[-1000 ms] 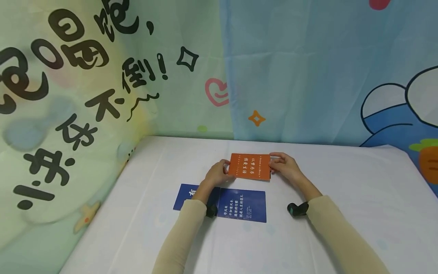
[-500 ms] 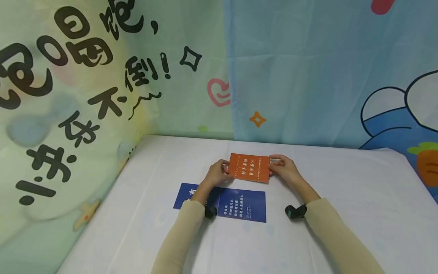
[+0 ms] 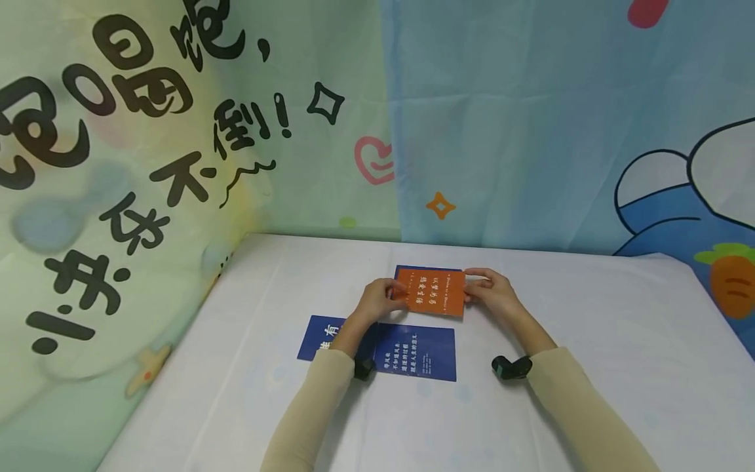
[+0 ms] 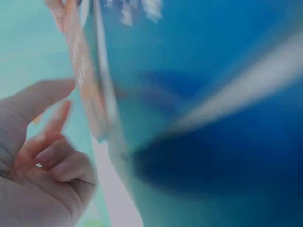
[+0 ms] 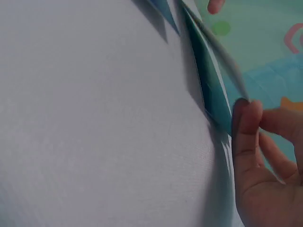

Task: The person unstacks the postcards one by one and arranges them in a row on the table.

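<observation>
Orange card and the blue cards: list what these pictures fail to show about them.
- Blue card behind the orange card: head view, only a strip shows above the orange one; its print is hidden.
- Left blue card on the table: head view, the left forearm covers part of it.
- Print on the orange card: too small to read.
- Left wrist view: motion blur smears the cards' print.
- Right wrist view: cards seen edge-on, faces hidden.

A white-covered tabletop [image 3: 590, 341] carries two blue cards [image 3: 415, 352] lying flat, side by side, near its middle.
</observation>
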A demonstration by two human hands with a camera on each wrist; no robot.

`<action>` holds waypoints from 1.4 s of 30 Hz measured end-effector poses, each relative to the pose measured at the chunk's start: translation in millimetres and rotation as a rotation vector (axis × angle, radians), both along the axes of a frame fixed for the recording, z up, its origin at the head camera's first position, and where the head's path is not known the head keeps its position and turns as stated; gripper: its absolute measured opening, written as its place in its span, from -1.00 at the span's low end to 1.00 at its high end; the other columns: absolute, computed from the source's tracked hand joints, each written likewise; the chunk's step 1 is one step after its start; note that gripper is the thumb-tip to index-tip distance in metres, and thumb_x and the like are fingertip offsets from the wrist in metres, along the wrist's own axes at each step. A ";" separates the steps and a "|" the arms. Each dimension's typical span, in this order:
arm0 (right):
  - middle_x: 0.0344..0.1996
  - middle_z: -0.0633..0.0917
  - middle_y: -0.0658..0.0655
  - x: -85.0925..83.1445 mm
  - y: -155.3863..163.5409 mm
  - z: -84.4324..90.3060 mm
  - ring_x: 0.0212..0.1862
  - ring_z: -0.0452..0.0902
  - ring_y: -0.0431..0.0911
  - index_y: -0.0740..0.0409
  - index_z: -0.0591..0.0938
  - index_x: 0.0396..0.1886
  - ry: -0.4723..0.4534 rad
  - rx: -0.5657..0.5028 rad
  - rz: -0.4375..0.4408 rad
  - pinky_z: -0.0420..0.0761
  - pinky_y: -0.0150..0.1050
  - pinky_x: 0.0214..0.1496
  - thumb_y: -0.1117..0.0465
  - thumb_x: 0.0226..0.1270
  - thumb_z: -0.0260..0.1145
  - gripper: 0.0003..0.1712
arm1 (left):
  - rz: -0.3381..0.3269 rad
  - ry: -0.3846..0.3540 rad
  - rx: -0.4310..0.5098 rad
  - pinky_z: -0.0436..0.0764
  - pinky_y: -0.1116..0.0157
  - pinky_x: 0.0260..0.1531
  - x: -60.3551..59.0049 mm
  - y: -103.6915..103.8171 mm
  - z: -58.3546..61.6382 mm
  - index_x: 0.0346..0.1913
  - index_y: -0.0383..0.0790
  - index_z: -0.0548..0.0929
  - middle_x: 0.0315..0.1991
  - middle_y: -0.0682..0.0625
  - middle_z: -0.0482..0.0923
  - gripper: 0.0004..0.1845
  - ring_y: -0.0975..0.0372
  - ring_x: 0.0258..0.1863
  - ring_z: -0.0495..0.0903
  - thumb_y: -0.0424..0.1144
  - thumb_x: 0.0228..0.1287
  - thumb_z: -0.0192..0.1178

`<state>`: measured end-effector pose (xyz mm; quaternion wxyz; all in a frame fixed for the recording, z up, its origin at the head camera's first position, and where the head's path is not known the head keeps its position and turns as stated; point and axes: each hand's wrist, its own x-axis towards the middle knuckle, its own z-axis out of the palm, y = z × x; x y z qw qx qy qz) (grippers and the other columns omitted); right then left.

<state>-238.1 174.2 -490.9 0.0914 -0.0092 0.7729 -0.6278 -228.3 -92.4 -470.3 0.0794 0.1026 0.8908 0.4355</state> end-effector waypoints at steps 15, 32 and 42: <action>-0.10 0.67 0.35 3.6 -2.6 1.8 -0.33 0.58 -0.30 0.44 0.33 0.32 -0.004 0.043 0.011 0.59 -0.44 -0.22 0.37 0.35 0.23 -0.42 | -0.005 -0.005 -0.073 0.48 0.09 0.09 6.3 -2.3 -4.8 0.29 -0.44 0.38 0.04 -0.28 0.37 -0.22 0.02 -0.03 0.44 -0.30 0.00 0.48; -0.34 0.67 -0.08 5.9 9.0 3.7 -0.33 0.58 -0.30 0.45 0.25 0.38 -0.040 -0.142 -0.003 0.60 -0.42 -0.19 0.41 0.38 0.17 -0.39 | -0.040 -0.054 -0.094 0.53 0.18 -0.07 3.6 -2.9 -0.1 0.36 -0.49 0.29 -0.13 -0.14 0.51 -0.08 0.14 -0.20 0.46 -0.27 -0.05 0.53; -0.34 0.66 -0.08 10.7 10.7 3.2 -0.32 0.59 -0.30 0.46 0.23 0.38 -0.039 -0.153 -0.017 0.60 -0.42 -0.17 0.40 0.39 0.17 -0.38 | -0.024 -0.033 -0.092 0.56 0.25 -0.18 10.0 -1.7 0.6 0.28 -0.43 0.42 -0.19 -0.14 0.58 -0.23 0.17 -0.27 0.52 -0.32 -0.02 0.50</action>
